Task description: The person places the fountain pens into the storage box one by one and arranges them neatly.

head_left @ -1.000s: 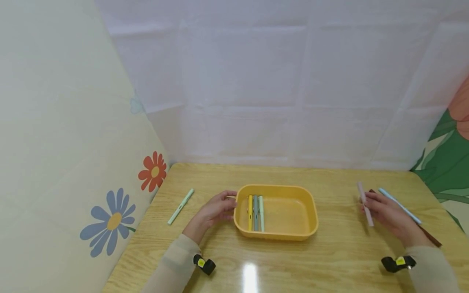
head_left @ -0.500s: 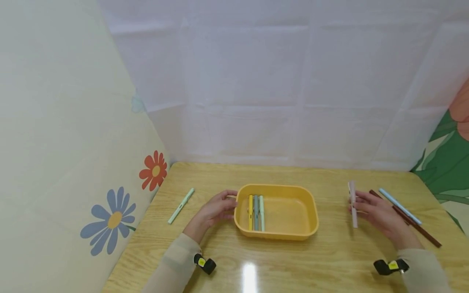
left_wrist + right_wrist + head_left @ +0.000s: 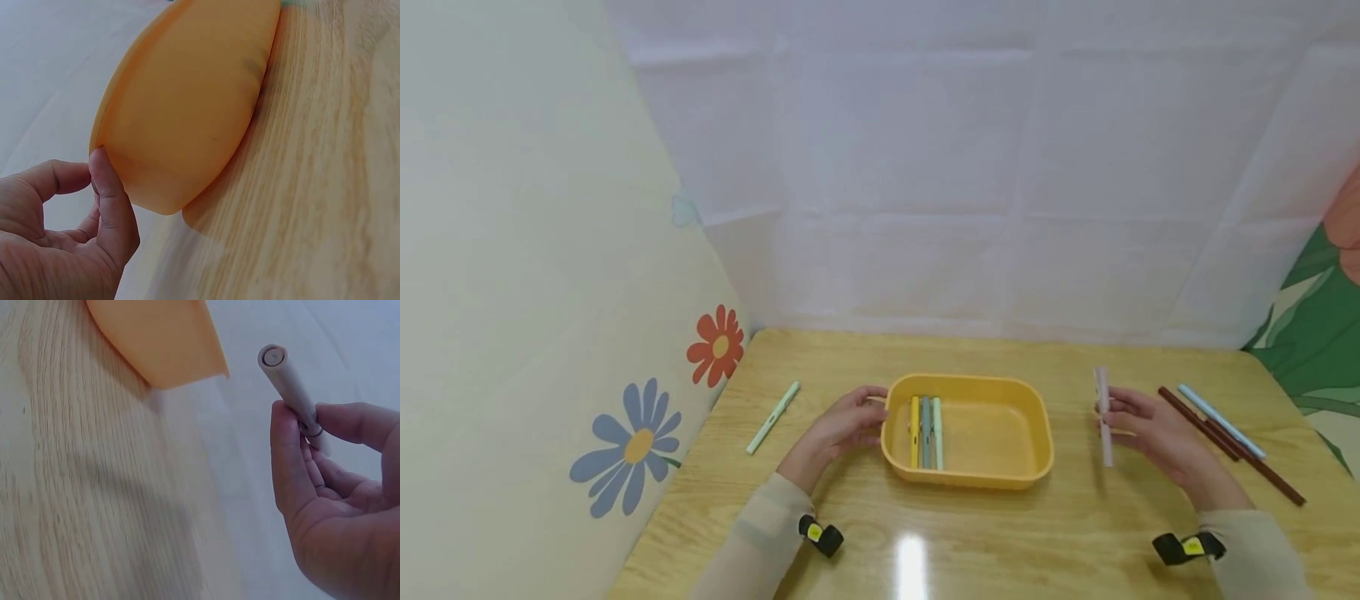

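My right hand [image 3: 1157, 437] holds a pale pink pen [image 3: 1104, 417] nearly upright in the head view, above the table to the right of a yellow plastic tray [image 3: 1041, 400]. In the right wrist view, thumb and fingers pinch that pen around its middle, and its round end points toward the tray. My left hand [image 3: 846, 425] holds the tray's left rim between thumb and finger, as the left wrist view shows. Inside the tray, a yellow pen [image 3: 914, 432], a grey-blue pen [image 3: 927, 433] and a mint green pen [image 3: 938, 433] lie side by side at the left end.
Another mint green pen [image 3: 772, 418] lies on the wooden table [image 3: 1037, 550], left of the tray. To the right of my right hand lie a light blue pen [image 3: 1221, 421] and two dark brown pens [image 3: 1270, 477]. A white cloth [image 3: 895, 167] hangs behind the table.
My right hand has moved left toward the tray with the pink pen, which has turned more upright in view. The brown pens now show fully. My left hand stays at the tray.
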### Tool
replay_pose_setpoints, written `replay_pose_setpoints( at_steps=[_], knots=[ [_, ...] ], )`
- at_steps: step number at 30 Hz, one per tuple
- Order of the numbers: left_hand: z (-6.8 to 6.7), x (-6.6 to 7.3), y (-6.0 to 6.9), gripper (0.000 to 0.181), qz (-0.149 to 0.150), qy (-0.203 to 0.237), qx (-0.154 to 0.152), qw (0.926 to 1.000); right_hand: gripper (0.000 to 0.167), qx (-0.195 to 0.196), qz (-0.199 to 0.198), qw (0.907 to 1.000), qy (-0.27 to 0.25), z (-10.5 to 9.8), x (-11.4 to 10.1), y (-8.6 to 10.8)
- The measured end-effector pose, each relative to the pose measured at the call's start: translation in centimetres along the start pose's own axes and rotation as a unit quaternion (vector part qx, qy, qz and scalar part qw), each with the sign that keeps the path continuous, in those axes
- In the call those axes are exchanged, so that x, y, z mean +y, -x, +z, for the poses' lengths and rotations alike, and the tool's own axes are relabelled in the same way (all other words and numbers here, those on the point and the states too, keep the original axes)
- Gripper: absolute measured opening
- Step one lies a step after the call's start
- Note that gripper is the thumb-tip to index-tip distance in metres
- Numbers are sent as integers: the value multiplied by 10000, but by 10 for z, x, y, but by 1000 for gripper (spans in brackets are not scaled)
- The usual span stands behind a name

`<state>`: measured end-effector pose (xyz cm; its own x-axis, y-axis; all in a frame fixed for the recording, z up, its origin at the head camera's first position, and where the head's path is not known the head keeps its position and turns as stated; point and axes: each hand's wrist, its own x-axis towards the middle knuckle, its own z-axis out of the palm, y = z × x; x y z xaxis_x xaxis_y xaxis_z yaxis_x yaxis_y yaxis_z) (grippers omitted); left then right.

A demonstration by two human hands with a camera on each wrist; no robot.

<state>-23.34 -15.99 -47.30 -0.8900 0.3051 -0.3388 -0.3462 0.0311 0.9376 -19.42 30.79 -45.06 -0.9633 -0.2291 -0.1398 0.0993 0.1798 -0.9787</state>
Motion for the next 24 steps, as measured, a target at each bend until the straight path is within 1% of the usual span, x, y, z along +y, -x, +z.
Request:
replay_pose_setpoints(
  at_steps=[3,6,11,17,21,24],
  knots=[
    [1,0,0,49,47,2,-24,10000,67,45,-59,10000,29,7,-3,1],
    [2,0,0,49,4,-7,18,10000,67,32,-144,9999,10,13,-4,1],
    [3,2,0,49,-35,-64,49,10000,66,101,-101,9998,-120,24,-9,1],
    [3,2,0,48,40,-117,34,9999,67,-11,-22,9997,-240,35,-15,-2],
    [2,1,0,47,90,-146,42,9998,67,-136,-122,9993,-330,42,-18,-3],
    [2,1,1,47,66,-128,66,9999,67,-211,-199,9989,-362,47,-19,-4]
  ],
)
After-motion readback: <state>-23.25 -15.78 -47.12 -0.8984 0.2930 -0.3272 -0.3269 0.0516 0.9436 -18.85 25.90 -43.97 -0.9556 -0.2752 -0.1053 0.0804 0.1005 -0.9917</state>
